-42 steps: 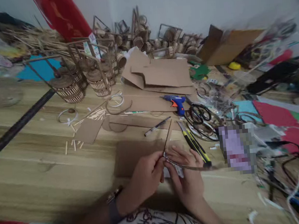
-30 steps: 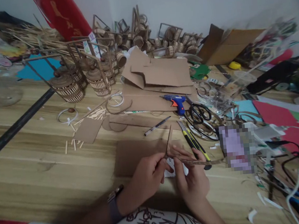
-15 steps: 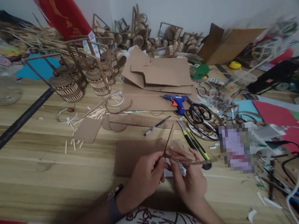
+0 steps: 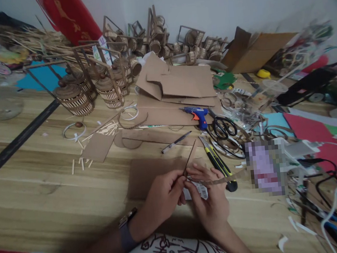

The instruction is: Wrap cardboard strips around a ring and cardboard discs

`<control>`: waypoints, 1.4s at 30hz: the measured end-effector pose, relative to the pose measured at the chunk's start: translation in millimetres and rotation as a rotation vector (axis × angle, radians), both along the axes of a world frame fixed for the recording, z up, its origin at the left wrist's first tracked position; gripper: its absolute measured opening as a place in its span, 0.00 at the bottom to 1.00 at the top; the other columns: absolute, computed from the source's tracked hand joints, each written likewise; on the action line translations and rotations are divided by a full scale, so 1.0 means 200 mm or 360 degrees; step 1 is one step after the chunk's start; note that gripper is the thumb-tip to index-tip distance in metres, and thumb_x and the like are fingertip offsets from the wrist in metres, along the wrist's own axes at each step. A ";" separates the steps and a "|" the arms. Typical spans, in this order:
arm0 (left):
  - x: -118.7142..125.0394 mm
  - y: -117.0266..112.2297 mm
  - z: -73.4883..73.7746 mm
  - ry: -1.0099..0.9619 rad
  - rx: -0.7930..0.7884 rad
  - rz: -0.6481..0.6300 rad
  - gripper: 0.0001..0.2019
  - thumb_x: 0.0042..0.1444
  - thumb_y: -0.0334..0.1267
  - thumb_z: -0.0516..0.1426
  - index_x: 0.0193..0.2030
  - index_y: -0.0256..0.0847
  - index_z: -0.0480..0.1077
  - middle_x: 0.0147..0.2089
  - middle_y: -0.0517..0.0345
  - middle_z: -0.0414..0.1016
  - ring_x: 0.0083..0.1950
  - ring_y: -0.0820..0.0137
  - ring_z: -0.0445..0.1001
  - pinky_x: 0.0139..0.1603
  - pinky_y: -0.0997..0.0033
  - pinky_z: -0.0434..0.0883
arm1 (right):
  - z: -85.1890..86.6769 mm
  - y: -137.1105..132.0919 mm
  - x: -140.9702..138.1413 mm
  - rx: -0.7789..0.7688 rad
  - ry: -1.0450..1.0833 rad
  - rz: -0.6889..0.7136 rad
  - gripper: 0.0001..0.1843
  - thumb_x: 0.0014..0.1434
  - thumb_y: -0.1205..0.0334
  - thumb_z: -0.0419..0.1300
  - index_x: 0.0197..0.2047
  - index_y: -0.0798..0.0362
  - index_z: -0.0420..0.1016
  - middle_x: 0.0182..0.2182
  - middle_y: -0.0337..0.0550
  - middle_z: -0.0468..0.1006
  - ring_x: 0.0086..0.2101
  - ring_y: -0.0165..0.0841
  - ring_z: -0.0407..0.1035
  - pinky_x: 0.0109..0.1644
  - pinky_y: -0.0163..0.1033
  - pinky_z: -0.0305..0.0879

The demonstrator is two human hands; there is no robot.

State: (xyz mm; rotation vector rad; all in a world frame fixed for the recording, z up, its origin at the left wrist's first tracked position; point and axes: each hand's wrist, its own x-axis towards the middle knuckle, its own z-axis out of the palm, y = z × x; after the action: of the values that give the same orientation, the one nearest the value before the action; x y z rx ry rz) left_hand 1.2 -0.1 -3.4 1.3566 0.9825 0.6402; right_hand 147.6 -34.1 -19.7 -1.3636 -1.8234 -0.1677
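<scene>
In the head view my left hand (image 4: 166, 191) pinches a thin brown cardboard strip (image 4: 232, 177) between thumb and fingers. One narrow end of brown material (image 4: 191, 155) points up and away from the pinch; the longer tail runs off to the right. My right hand (image 4: 211, 197) is closed on the strip close beside the left fingertips, thumb below and fingers above. Where the two parts meet is hidden by the fingers. Under the hands lies a flat piece of cardboard (image 4: 146, 175). A yellow and black utility knife (image 4: 217, 161) rests just beyond my right hand.
A blue glue gun (image 4: 198, 116), black-handled scissors (image 4: 224, 127) and a pen (image 4: 176, 142) lie ahead. Small lidded buckets (image 4: 74, 99) stand back left. Stacked cardboard (image 4: 186, 79) lies at centre back. Pliers (image 4: 336, 226) and a white cable (image 4: 336, 196) are on the right.
The right hand has turned slightly and its fingers sit flatter over the strip. The strip's tail shows a broader face. Both hands stay in nearly the same place.
</scene>
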 end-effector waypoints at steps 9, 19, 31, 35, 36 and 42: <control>0.00 0.00 0.03 0.0088 0.0068 -0.0036 0.13 0.64 0.41 0.46 0.35 0.40 0.68 0.19 0.65 0.65 0.20 0.73 0.66 0.23 0.77 0.62 | 0.00 -0.01 0.00 0.0039 -0.0106 0.0088 0.09 0.64 0.70 0.56 0.44 0.47 0.69 0.39 0.38 0.84 0.40 0.35 0.78 0.60 0.48 0.54; -0.01 0.00 0.04 0.0026 0.0008 -0.0066 0.14 0.64 0.44 0.48 0.38 0.38 0.70 0.20 0.65 0.67 0.20 0.73 0.67 0.23 0.77 0.63 | -0.02 -0.02 0.00 -0.0019 0.0163 0.0003 0.07 0.65 0.68 0.56 0.44 0.47 0.71 0.38 0.38 0.83 0.41 0.36 0.78 0.58 0.49 0.60; -0.01 -0.02 0.03 0.0083 0.0111 -0.0035 0.15 0.65 0.44 0.47 0.34 0.39 0.69 0.19 0.63 0.67 0.20 0.73 0.68 0.25 0.77 0.63 | 0.00 0.00 0.01 0.0066 0.0005 0.0003 0.10 0.64 0.69 0.55 0.47 0.46 0.69 0.38 0.38 0.84 0.40 0.36 0.78 0.57 0.49 0.58; -0.01 -0.02 0.03 0.0060 0.0103 -0.0061 0.14 0.65 0.43 0.47 0.34 0.39 0.69 0.20 0.63 0.68 0.20 0.74 0.68 0.24 0.78 0.63 | 0.00 -0.01 0.01 0.0053 -0.0003 -0.0027 0.11 0.65 0.69 0.54 0.49 0.46 0.68 0.38 0.39 0.84 0.40 0.36 0.78 0.57 0.49 0.58; -0.01 -0.01 0.04 0.0058 0.0093 -0.0065 0.14 0.64 0.43 0.48 0.35 0.39 0.69 0.20 0.63 0.68 0.21 0.73 0.68 0.24 0.78 0.63 | 0.00 -0.01 0.01 0.0048 -0.0001 -0.0018 0.11 0.65 0.69 0.54 0.49 0.46 0.68 0.38 0.39 0.84 0.41 0.36 0.78 0.57 0.49 0.58; -0.01 0.00 0.03 0.0053 0.0065 -0.0052 0.17 0.64 0.46 0.47 0.38 0.38 0.71 0.21 0.62 0.69 0.22 0.71 0.71 0.25 0.76 0.65 | 0.00 -0.01 0.01 0.0071 0.0022 0.0076 0.10 0.63 0.69 0.57 0.46 0.46 0.68 0.39 0.37 0.84 0.42 0.35 0.78 0.58 0.48 0.56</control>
State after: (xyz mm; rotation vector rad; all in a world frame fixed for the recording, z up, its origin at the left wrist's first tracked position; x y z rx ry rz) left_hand -0.7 0.6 3.4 1.4205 0.9763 0.6178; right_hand 149.3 -36.0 -19.8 -1.2865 -1.8283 -0.1727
